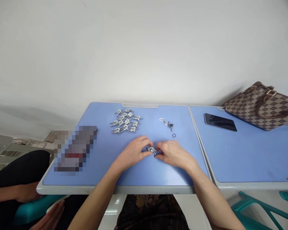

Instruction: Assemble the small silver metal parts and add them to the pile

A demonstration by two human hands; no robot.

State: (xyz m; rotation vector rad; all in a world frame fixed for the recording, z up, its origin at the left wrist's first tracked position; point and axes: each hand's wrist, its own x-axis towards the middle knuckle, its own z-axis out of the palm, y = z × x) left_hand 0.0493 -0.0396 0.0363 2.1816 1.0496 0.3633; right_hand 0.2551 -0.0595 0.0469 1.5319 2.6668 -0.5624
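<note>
Between my two hands, just above the blue desk, is a small silver metal piece with a rounded, ringed middle (151,149). The fingers of my left hand (135,149) pinch its left end. My right hand (174,152) has its fingers closed at the right end, partly covering it. Beyond my right hand lie a flat silver piece with a loop (163,121), a dark metal piece with short arms (171,125) and a small dark ring (174,135). A spread group of several similar silver metal pieces (127,121) rests at the back, left of centre.
A blurred-out flat object (76,150) lies on the desk's left side. A second blue desk (240,156) adjoins on the right, bearing a black phone (220,122) and a checked handbag (264,107). A seated person's hand (28,191) is at the lower left. A white wall stands behind.
</note>
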